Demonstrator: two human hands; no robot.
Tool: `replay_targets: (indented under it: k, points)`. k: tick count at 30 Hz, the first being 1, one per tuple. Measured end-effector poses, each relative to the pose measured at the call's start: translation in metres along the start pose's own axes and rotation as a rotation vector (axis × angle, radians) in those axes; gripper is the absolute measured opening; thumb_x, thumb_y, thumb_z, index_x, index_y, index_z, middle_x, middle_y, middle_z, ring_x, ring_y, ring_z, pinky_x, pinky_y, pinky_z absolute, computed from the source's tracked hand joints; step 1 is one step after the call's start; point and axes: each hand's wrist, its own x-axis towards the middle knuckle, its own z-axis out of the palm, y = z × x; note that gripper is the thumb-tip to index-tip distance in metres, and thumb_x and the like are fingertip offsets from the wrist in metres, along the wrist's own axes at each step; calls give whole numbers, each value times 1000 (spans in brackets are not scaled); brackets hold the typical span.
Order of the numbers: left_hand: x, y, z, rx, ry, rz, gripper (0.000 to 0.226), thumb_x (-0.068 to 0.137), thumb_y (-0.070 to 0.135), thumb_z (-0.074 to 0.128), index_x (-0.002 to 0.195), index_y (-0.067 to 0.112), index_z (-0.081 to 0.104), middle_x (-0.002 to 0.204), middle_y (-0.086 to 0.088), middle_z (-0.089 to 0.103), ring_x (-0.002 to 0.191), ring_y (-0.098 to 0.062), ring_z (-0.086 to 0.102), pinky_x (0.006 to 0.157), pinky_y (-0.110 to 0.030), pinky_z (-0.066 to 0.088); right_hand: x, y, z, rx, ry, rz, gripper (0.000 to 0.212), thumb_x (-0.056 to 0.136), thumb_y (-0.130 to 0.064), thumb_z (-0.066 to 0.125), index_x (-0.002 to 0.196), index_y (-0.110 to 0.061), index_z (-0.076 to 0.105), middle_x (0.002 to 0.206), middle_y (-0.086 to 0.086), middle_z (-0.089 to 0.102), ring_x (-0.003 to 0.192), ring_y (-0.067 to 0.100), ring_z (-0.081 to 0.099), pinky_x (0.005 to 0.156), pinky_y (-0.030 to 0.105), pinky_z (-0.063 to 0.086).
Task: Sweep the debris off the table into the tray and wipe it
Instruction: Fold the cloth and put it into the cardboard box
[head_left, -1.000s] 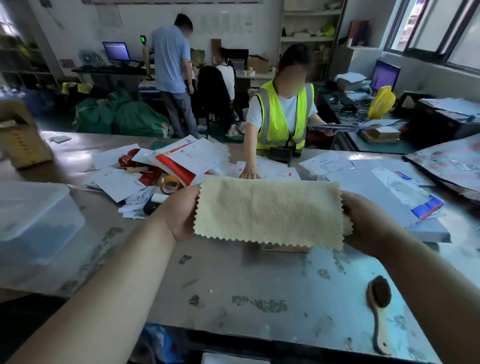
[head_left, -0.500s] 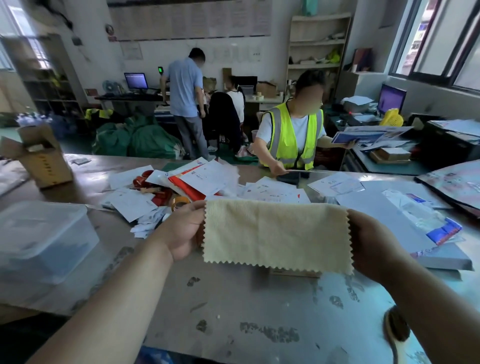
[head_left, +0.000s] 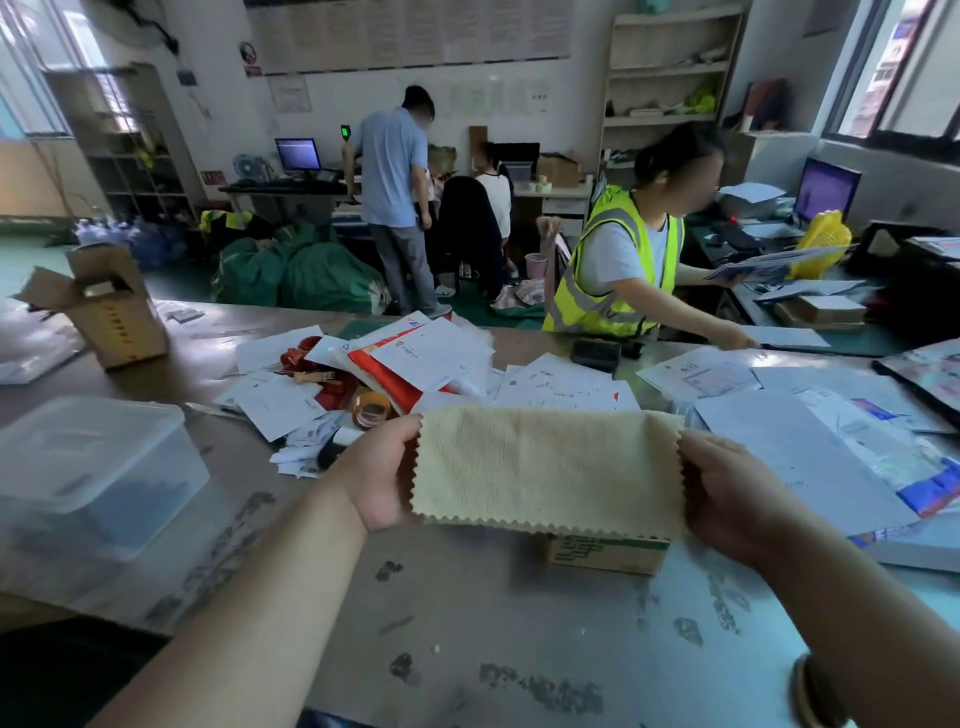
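A pale yellow cloth (head_left: 545, 467) with zigzag edges is stretched flat in the air above the grey table (head_left: 467, 623). My left hand (head_left: 379, 478) grips its left edge and my right hand (head_left: 727, 499) grips its right edge. A wooden brush (head_left: 815, 696) lies at the table's near right edge, mostly behind my right forearm. Dark stains mark the table surface below the cloth.
A clear lidded plastic box (head_left: 88, 467) stands at the left. Papers, red items and a tape roll (head_left: 371, 408) are heaped behind the cloth. A small cardboard box (head_left: 608, 553) sits under it. A person in a yellow vest (head_left: 618, 270) works across the table. Envelopes lie at right.
The view has tilted upward, so the brush has slid toward the lower right corner. Both hands still hold the cloth stretched. The person in the vest has turned to the right.
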Motion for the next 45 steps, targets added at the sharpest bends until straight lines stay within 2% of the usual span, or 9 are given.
replay_targets:
  k: [4,12,17,21,24,27,35,39,45]
  points:
    - [7,2,6,46,6,-4,56,105,18,42,67,16,83,78,-8,77,72,-26,76,76,-41,54,12,-1,-7,-41,13,96,37,106,-25,45,121,1,66,99,21,67,81,32,70,68,41,58]
    - [42,-22,32,215,251,10,30,99,20,56,118,7,75,117,-17,76,103,-33,75,82,-40,59,26,4,0,-79,111,115,21,105,-21,50,106,-7,66,62,5,68,50,19,67,46,30,53]
    - [50,-48,67,272,310,65,23,97,20,61,81,16,77,84,-5,77,82,-26,68,73,-32,55,27,16,13,-186,112,49,24,105,-22,53,101,-10,73,74,5,74,65,22,71,57,35,57]
    - [48,-70,93,326,265,80,24,100,24,61,78,24,73,68,14,74,74,-10,67,56,-17,54,26,29,26,-239,120,56,24,102,-24,55,98,-10,75,80,11,73,72,28,71,63,40,61]
    - [49,-87,107,386,250,56,24,95,32,63,83,22,80,85,3,78,85,-20,71,84,-44,63,22,39,32,-267,99,38,29,100,-20,54,87,-12,79,83,11,74,76,25,72,72,43,64]
    - [48,-98,113,387,236,67,22,96,34,62,88,29,82,87,-4,79,80,-23,70,89,-55,60,17,49,32,-254,18,21,33,101,-21,53,84,-15,81,80,8,72,73,17,68,66,29,60]
    - [51,-110,106,394,141,82,14,87,30,75,98,21,78,96,-4,79,84,-17,71,80,-37,60,11,60,23,-176,-167,75,37,106,-22,40,115,-19,76,114,-5,76,111,5,67,96,34,55]
    - [57,-110,97,434,240,93,5,92,22,72,93,20,76,90,1,78,77,-12,67,66,-23,54,10,62,11,-490,-45,-49,38,99,-16,46,119,-36,72,117,-10,68,102,0,65,88,22,55]
    - [65,-97,82,134,103,-53,65,74,28,73,122,-12,57,108,-24,63,96,-34,60,85,-45,43,25,49,-18,-641,-57,-247,40,85,-32,77,116,-46,58,118,-14,57,100,1,61,89,25,53]
